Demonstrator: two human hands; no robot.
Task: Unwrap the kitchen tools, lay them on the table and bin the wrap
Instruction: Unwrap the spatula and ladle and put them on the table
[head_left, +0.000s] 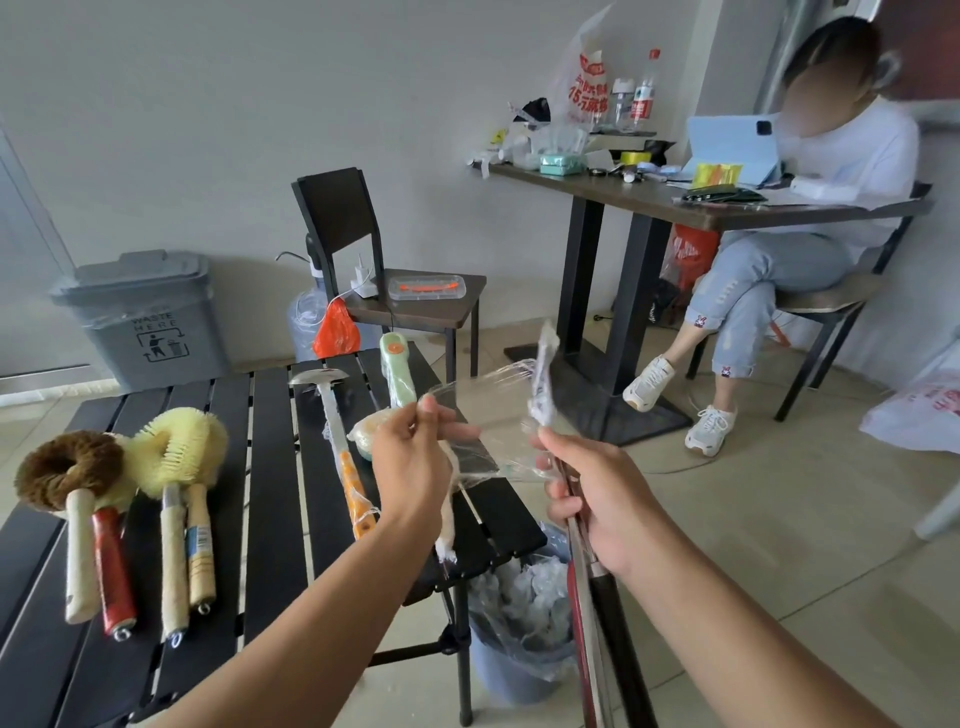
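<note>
My left hand pinches a stretched sheet of clear plastic wrap above the right end of the black slatted table. My right hand grips a long-handled tool with a metal and dark red shaft, whose wrapped tip sticks up past the fingers. On the table lie a brown brush and a yellow brush with their handles, a steel ladle with an orange handle, a green-handled brush and a pale-handled tool.
A small bin lined with plastic and holding crumpled wrap stands under the table's right corner. A grey waste bin is at the back left. Behind are a dark chair and a second table where a person sits.
</note>
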